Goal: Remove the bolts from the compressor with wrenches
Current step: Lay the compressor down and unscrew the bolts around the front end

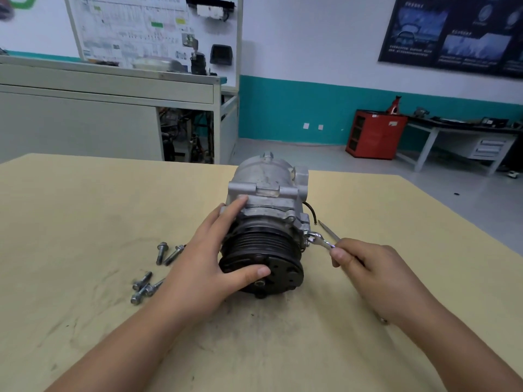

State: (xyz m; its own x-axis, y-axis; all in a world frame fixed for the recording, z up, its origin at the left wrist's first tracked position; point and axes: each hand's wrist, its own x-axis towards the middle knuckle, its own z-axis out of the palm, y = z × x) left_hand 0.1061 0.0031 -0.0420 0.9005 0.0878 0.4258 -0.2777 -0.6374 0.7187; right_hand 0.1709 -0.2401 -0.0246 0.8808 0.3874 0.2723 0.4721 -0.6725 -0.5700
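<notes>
Right grip (368,267) pinches wrench (319,240) on compressor (266,182); loose bolts (162,253) beside left grip (209,258).

Even indoor light, soft shadows, blurred and curved edges.

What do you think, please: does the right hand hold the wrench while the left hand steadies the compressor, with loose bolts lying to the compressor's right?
Not quite: the head view shows the loose bolts lying left of the compressor. The left hand steadies it and the right hand holds the wrench.
</notes>
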